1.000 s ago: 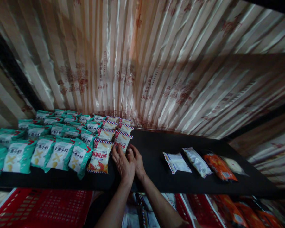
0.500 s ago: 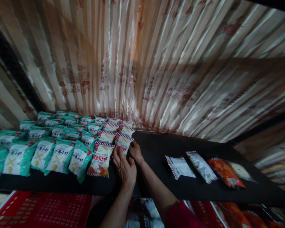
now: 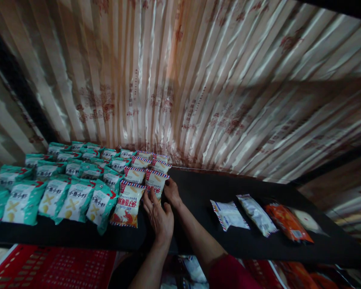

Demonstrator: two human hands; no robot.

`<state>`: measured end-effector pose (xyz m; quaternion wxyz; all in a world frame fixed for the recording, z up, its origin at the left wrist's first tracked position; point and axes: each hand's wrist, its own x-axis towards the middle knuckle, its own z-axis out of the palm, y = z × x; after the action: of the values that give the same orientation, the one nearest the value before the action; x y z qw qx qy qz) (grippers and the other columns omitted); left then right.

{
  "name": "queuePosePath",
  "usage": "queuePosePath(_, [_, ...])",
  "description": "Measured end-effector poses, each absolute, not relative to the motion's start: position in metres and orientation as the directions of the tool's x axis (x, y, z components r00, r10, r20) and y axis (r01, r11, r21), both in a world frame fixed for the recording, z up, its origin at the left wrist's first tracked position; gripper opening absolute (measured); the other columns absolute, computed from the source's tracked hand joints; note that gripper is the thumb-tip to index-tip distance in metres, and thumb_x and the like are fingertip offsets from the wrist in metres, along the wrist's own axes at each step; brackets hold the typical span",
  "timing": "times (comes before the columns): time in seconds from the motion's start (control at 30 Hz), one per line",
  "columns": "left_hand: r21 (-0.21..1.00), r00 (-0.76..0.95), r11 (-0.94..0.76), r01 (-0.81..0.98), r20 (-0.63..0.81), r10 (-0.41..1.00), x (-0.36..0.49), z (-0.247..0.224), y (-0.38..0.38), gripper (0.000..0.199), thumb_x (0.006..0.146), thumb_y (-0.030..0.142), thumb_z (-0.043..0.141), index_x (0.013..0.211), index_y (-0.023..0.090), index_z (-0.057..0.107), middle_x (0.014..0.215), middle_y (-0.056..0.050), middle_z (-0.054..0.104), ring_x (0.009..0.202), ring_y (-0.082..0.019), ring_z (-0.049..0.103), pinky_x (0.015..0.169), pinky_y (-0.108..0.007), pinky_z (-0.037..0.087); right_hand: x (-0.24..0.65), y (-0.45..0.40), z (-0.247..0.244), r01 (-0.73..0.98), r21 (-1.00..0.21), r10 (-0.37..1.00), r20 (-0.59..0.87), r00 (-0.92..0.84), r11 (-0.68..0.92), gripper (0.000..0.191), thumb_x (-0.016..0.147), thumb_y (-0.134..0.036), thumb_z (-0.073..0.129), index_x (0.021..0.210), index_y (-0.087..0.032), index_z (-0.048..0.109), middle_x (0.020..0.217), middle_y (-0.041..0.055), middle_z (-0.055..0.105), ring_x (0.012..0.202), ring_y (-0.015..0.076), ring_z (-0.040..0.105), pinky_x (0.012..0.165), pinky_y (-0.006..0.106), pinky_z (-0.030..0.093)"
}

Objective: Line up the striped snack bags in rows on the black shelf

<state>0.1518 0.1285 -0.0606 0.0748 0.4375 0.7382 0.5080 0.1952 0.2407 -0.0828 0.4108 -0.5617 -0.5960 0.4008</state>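
Observation:
Striped-edge white and orange snack bags stand in two columns on a black shelf (image 3: 195,188). My left hand (image 3: 159,214) is at the lower front of the right column's foremost bag (image 3: 155,182), its fingers on the bag. My right hand (image 3: 172,192) has its fingers closed at that bag's right edge, so the bag is between both hands. Left of my hands, the left column's front bag (image 3: 128,204) stands upright, untouched. Rows of teal snack bags (image 3: 76,198) fill the shelf's left part.
On the right of the shelf lie a white striped-edge bag (image 3: 229,214), a silvery bag (image 3: 256,214), an orange bag (image 3: 289,222) and a pale pack (image 3: 307,220). A red basket (image 3: 52,267) is below the shelf. Behind hangs a pleated curtain (image 3: 180,80).
The view has tilted very slightly. Both hands stay at the same bag, almost unmoved.

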Motion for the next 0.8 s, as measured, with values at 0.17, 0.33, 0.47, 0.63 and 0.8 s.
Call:
queuePosePath(0.17, [0.804,-0.616,0.12,0.582,0.341,0.71,0.152,-0.059,0.128,0.056,0.077,0.006,0.046,0.131,0.01,0.034,0.137,-0.02,0.031,0.129,-0.033,0.029,0.104,-0.051,0.031,0.198,0.246,-0.083,0.312,-0.946,0.996,0.085,-0.033,0.091,0.032,0.071,-0.023,0.058,0.103,-0.021,0.058,0.093,0.0039,0.07,0.084,0.0187,0.066,0.076,0.032,0.052])
queuePosePath(0.33, [0.804,-0.623,0.111,0.585,0.357,0.696,0.153,-0.063,0.13,0.056,0.077,0.007,0.045,0.132,0.01,0.033,0.137,-0.02,0.03,0.129,-0.034,0.028,0.103,-0.051,0.032,0.199,0.246,-0.079,0.215,-0.972,0.985,0.055,-0.163,0.089,0.036,0.071,-0.019,0.057,0.106,-0.026,0.06,0.093,-0.0003,0.071,0.085,0.018,0.066,0.077,0.032,0.053])
queuePosePath(0.47, [0.795,-0.618,0.118,0.595,0.36,0.699,0.153,-0.066,0.131,0.055,0.077,0.007,0.045,0.131,0.009,0.034,0.137,-0.021,0.03,0.129,-0.034,0.027,0.102,-0.05,0.033,0.198,0.242,-0.074,0.164,-0.984,0.976,0.036,-0.216,0.073,0.034,0.067,-0.014,0.055,0.099,-0.023,0.063,0.092,-0.0003,0.072,0.083,0.0176,0.066,0.078,0.032,0.052])
queuePosePath(0.63, [0.79,-0.61,0.128,0.599,0.347,0.712,0.153,-0.065,0.13,0.053,0.077,0.007,0.045,0.129,0.006,0.035,0.136,-0.023,0.031,0.128,-0.036,0.029,0.101,-0.051,0.034,0.197,0.241,-0.071,0.134,-0.988,0.976,0.045,-0.212,0.075,0.037,0.063,-0.013,0.056,0.098,-0.022,0.063,0.092,0.0002,0.071,0.084,0.0178,0.065,0.081,0.033,0.05])
queuePosePath(0.8, [0.805,-0.618,0.113,0.583,0.348,0.705,0.153,-0.064,0.131,0.054,0.078,0.008,0.045,0.13,0.009,0.033,0.137,-0.022,0.03,0.129,-0.035,0.027,0.101,-0.053,0.032,0.203,0.245,-0.081,0.186,-0.981,0.99,0.039,-0.136,0.064,0.037,0.068,-0.024,0.057,0.104,-0.02,0.063,0.092,0.0034,0.071,0.085,0.0207,0.065,0.078,0.034,0.051])
